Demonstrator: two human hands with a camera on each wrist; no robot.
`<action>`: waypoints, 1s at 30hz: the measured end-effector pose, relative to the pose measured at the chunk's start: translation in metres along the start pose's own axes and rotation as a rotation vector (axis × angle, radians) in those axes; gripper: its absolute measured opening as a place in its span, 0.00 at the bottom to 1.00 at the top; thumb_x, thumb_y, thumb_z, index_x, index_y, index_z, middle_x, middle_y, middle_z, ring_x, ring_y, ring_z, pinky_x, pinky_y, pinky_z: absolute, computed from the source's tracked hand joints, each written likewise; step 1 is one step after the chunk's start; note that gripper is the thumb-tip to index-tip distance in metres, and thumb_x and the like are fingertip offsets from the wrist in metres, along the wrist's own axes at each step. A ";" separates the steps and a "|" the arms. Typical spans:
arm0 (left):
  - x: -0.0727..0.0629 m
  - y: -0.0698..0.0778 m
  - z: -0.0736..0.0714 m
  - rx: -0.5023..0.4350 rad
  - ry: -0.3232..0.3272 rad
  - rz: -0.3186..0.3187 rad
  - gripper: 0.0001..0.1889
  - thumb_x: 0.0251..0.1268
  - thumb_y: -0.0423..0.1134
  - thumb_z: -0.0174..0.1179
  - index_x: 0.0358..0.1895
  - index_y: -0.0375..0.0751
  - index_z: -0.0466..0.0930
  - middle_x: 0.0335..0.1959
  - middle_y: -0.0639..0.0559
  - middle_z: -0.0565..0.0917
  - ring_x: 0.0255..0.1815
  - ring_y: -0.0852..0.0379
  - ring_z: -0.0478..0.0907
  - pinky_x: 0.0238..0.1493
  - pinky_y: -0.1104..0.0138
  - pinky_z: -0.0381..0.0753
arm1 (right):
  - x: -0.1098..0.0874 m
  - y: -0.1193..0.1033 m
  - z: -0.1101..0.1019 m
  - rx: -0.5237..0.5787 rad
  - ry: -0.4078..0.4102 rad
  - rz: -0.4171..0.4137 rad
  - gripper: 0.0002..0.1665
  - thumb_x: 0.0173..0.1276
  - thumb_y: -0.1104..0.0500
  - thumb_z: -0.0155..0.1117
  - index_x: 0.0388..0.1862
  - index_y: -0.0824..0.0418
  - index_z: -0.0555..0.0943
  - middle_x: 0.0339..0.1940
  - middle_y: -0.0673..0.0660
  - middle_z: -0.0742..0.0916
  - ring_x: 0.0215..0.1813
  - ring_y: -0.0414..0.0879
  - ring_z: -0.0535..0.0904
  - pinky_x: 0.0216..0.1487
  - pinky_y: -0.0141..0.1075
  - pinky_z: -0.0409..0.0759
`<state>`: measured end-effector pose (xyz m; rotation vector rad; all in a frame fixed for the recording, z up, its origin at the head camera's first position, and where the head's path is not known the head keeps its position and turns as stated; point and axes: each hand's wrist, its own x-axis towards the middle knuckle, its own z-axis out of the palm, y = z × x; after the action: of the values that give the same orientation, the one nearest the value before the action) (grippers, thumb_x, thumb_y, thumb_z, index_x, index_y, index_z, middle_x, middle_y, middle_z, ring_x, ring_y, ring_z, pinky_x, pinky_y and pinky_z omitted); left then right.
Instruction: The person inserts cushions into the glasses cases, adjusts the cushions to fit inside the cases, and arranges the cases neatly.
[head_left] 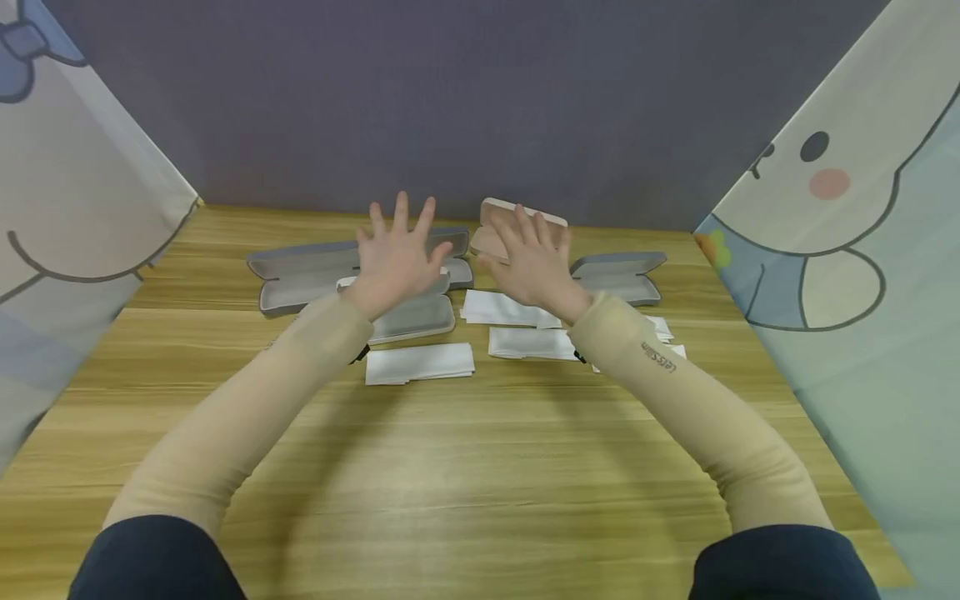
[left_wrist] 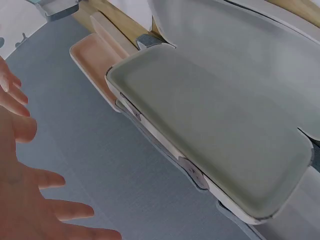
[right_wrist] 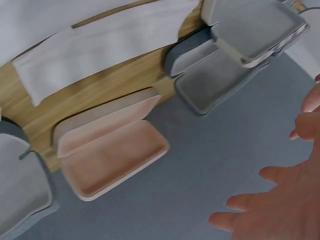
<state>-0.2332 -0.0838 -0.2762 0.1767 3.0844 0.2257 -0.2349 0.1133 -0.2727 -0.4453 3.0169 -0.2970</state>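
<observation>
My left hand (head_left: pixel 397 262) hovers with fingers spread over the left group of glasses cases, holding nothing. Below it an open white-rimmed glasses case (head_left: pixel 416 319) shows its grey lining, large in the left wrist view. Partly hidden behind that hand is a grey open case (head_left: pixel 459 271); a longer grey open case (head_left: pixel 300 279) lies to its left. My right hand (head_left: pixel 532 271), fingers spread and also holding nothing, overlaps the pink open case (right_wrist: pixel 117 157) in the head view. A smaller grey open case (head_left: pixel 618 279) stands right of it.
Folded white cloths lie in front of the cases: one cloth (head_left: pixel 420 363) on the left, a cloth (head_left: pixel 506 308) and another cloth (head_left: pixel 531 342) mid-table, more partly under the right forearm. A dark grey panel (head_left: pixel 465 100) rises behind the wooden table (head_left: pixel 480 492); printed fabric hangs at both sides.
</observation>
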 end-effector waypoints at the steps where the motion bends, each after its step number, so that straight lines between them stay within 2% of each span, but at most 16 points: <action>1: -0.002 -0.001 0.000 -0.003 0.007 0.002 0.36 0.73 0.64 0.27 0.77 0.58 0.27 0.78 0.40 0.29 0.75 0.25 0.31 0.69 0.31 0.46 | -0.002 -0.002 0.000 -0.003 0.008 -0.013 0.40 0.73 0.32 0.35 0.79 0.40 0.41 0.81 0.57 0.42 0.80 0.61 0.36 0.72 0.68 0.31; 7: -0.014 -0.010 0.000 -0.034 0.057 0.044 0.37 0.72 0.65 0.31 0.78 0.58 0.31 0.79 0.40 0.34 0.76 0.26 0.35 0.69 0.32 0.48 | -0.017 -0.011 0.000 0.026 0.026 -0.091 0.39 0.74 0.34 0.38 0.79 0.44 0.48 0.80 0.59 0.50 0.80 0.59 0.42 0.74 0.65 0.43; 12: -0.029 -0.021 0.002 -0.085 0.144 0.096 0.38 0.71 0.64 0.40 0.78 0.55 0.40 0.79 0.39 0.45 0.76 0.26 0.42 0.69 0.34 0.53 | -0.025 -0.016 0.002 0.014 0.050 -0.158 0.38 0.74 0.36 0.42 0.77 0.47 0.51 0.80 0.58 0.54 0.80 0.59 0.46 0.75 0.62 0.45; 17: -0.045 -0.036 0.007 -0.109 0.263 0.151 0.37 0.69 0.60 0.49 0.76 0.48 0.53 0.75 0.36 0.58 0.72 0.27 0.55 0.63 0.36 0.66 | -0.030 -0.018 0.009 0.001 0.052 -0.212 0.38 0.74 0.38 0.45 0.77 0.51 0.53 0.79 0.58 0.56 0.80 0.58 0.48 0.75 0.62 0.46; 20: -0.053 -0.044 0.012 -0.136 0.307 0.186 0.36 0.68 0.56 0.53 0.74 0.45 0.56 0.72 0.34 0.62 0.70 0.28 0.58 0.61 0.37 0.69 | -0.033 -0.018 0.013 -0.019 0.031 -0.246 0.38 0.75 0.40 0.46 0.77 0.54 0.55 0.79 0.59 0.57 0.80 0.57 0.49 0.76 0.61 0.47; 24: -0.064 -0.053 0.019 -0.160 0.314 0.213 0.35 0.68 0.54 0.54 0.74 0.43 0.57 0.71 0.34 0.63 0.70 0.29 0.58 0.63 0.37 0.67 | -0.037 -0.017 0.020 -0.047 0.011 -0.283 0.38 0.75 0.41 0.47 0.77 0.55 0.56 0.79 0.58 0.57 0.79 0.57 0.50 0.76 0.59 0.48; 27: -0.072 -0.057 0.024 -0.152 0.305 0.207 0.35 0.69 0.53 0.54 0.74 0.45 0.56 0.71 0.34 0.64 0.67 0.29 0.63 0.53 0.37 0.74 | -0.038 -0.016 0.026 -0.056 0.012 -0.307 0.37 0.75 0.41 0.47 0.76 0.56 0.57 0.79 0.59 0.58 0.79 0.58 0.52 0.76 0.58 0.49; 30: -0.080 -0.061 0.028 -0.144 0.296 0.198 0.35 0.68 0.53 0.54 0.75 0.47 0.55 0.69 0.35 0.66 0.62 0.30 0.68 0.39 0.39 0.79 | -0.039 -0.015 0.031 -0.051 0.000 -0.342 0.36 0.76 0.43 0.47 0.76 0.57 0.57 0.78 0.61 0.60 0.78 0.60 0.54 0.76 0.59 0.52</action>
<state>-0.1589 -0.1490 -0.3103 0.4857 3.3220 0.5247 -0.1907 0.1051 -0.2982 -0.9669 2.9414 -0.2397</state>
